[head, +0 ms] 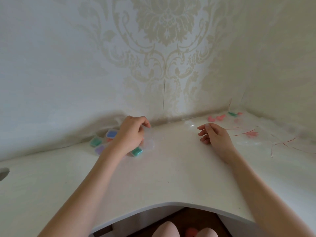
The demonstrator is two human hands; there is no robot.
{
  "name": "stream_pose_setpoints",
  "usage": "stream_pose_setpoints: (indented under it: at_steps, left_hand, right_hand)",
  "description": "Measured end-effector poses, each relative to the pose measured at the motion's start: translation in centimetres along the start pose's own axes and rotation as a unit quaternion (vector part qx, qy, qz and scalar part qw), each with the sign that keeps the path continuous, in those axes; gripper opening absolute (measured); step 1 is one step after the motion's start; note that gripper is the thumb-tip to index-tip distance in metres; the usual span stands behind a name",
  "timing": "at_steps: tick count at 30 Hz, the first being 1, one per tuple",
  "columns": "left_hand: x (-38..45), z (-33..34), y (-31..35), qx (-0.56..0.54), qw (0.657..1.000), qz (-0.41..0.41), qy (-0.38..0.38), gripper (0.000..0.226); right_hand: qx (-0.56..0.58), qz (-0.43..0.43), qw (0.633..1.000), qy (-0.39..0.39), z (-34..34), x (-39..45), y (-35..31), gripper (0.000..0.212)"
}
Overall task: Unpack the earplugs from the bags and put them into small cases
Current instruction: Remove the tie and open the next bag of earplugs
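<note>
My left hand (132, 134) rests on a clear small case (149, 143) at the back left of the white table (162, 177), its fingers curled over the case. Around that hand lie filled cases: a blue one (111, 133), a green one (95, 141), a purple one (100, 149) and another green one (136, 151). My right hand (213, 134) hovers over the table with fingers loosely apart, holding nothing that I can see. Loose pink earplugs (216, 118) and green earplugs (232, 114) lie at the back right among clear bags (246, 132).
The table stands in a corner, with patterned wallpaper close behind it and to the right. Thin red tear strips (289, 142) lie scattered at the far right. The front edge curves inward toward my knees. A dark cut-out (3, 173) shows at the left edge.
</note>
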State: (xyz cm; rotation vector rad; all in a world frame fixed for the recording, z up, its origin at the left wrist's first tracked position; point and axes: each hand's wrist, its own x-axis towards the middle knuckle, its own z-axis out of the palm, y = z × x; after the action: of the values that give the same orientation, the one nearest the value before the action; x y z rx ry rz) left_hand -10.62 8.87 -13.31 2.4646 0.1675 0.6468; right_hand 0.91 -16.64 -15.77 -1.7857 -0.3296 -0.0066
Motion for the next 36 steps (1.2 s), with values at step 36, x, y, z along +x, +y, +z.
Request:
stream_pose_setpoints:
  at_steps: [36]
  left_hand:
    - [3.0,14.6,11.7,-0.069,0.991,0.040,-0.107,0.029]
  right_hand:
    - [-0.450,0.150,0.833,0.286,-7.8,1.2,2.3,0.031]
